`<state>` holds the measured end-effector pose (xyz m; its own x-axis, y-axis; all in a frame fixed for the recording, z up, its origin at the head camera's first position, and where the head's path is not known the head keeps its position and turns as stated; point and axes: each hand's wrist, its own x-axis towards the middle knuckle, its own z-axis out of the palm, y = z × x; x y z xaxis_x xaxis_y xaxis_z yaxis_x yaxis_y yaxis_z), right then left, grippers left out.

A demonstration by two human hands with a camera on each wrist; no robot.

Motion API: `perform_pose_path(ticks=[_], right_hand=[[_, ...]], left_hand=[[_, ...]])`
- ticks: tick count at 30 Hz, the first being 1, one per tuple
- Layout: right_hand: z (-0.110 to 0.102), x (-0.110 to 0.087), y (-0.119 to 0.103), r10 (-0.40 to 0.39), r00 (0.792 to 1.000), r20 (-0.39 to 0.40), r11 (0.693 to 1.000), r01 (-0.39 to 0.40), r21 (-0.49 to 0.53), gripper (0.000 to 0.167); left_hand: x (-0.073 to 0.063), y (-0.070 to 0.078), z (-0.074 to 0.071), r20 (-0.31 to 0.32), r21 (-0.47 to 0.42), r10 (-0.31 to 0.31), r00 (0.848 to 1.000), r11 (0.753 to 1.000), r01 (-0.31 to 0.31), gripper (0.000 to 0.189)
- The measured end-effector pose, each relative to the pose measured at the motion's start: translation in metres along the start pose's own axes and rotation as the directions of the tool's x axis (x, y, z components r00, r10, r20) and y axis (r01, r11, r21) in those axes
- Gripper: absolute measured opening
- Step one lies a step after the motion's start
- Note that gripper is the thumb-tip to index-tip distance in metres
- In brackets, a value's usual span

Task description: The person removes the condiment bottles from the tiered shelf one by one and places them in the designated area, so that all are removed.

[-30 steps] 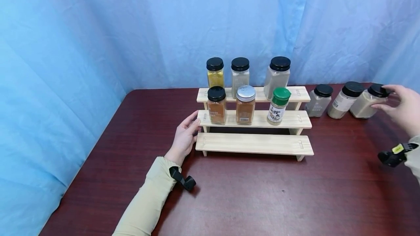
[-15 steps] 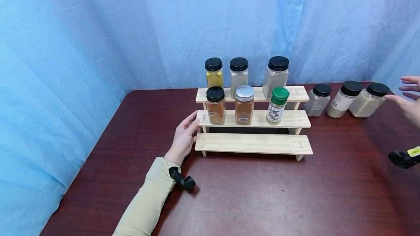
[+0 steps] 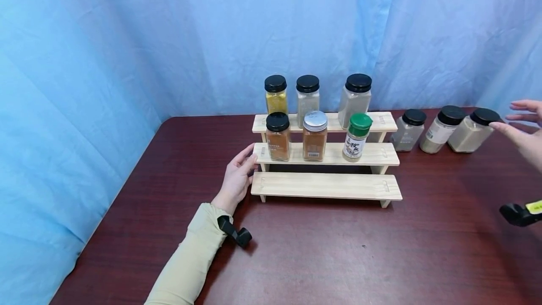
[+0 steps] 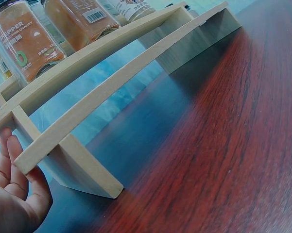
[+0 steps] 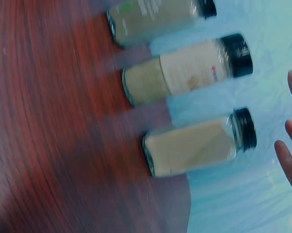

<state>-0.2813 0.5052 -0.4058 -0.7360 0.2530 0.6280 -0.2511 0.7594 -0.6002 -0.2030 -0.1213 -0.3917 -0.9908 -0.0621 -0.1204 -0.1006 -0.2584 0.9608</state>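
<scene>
A three-tier wooden spice rack point(image 3: 328, 186) stands on the table, its left end held by my left hand point(image 3: 237, 180). In the left wrist view the fingers point(image 4: 38, 189) curl at the ends of the lower boards. Beyond the rack's right side is a row of three black-lidded spice jars. My right hand point(image 3: 527, 131) has its fingers spread beside the rightmost jar point(image 3: 471, 133), thumb tip close to the lid and nothing in its grasp. The right wrist view shows a gap between those fingers and this jar point(image 5: 194, 148). The other two are a white-labelled jar point(image 3: 440, 131) and a grey-powder jar point(image 3: 407, 133).
On the top tier stand a yellow-powder jar point(image 3: 276, 100) and two pale-powder ones. The middle tier carries an orange pepper jar point(image 3: 278, 142), a silver-lidded jar point(image 3: 315, 140) and a green-capped shaker point(image 3: 354, 142). Blue curtains point(image 3: 271, 27) hang behind the dark red table point(image 3: 338, 258).
My right hand has let go of the rightmost jar's lid and drawn off to the right, fingers spreading. The left hand keeps its hold on the rack.
</scene>
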Motion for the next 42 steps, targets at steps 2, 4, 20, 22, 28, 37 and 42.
perform_pose_path(ticks=[2,4,20,22,28,37,42], right_hand=[[0.001,-0.004,-0.001,0.006,1.000,0.000,1.000,-0.006,0.012,0.052],[-0.002,-0.009,-0.014,0.036,0.999,0.020,0.998,-0.037,0.046,0.051],[-0.014,-0.055,-0.169,-0.020,0.990,0.139,0.934,-0.032,0.357,0.042],[-0.015,-0.060,-0.187,-0.015,0.989,0.145,0.933,-0.038,0.359,0.041],[-0.008,-0.069,-0.217,0.005,0.982,0.189,0.933,-0.073,0.353,0.042],[0.020,-0.078,-0.243,-0.120,0.947,0.297,0.899,-0.023,0.437,0.046],[0.031,-0.078,-0.259,-0.169,0.929,0.329,0.898,0.008,0.440,0.045]], left_hand=[[0.000,-0.001,0.000,0.004,0.000,-0.002,1.000,1.000,0.002,0.043],[0.000,-0.001,0.000,0.010,0.005,-0.001,1.000,1.000,0.001,0.043],[0.000,0.000,0.002,0.004,0.001,0.003,1.000,1.000,-0.003,0.043],[0.000,0.000,0.002,0.005,0.004,0.002,1.000,1.000,-0.002,0.043],[0.000,0.002,0.002,0.002,0.002,0.000,1.000,1.000,0.000,0.042],[0.000,0.002,0.002,0.000,-0.005,0.002,1.000,1.000,-0.002,0.042],[0.000,0.001,0.001,0.000,0.004,0.006,1.000,1.000,-0.006,0.042]])
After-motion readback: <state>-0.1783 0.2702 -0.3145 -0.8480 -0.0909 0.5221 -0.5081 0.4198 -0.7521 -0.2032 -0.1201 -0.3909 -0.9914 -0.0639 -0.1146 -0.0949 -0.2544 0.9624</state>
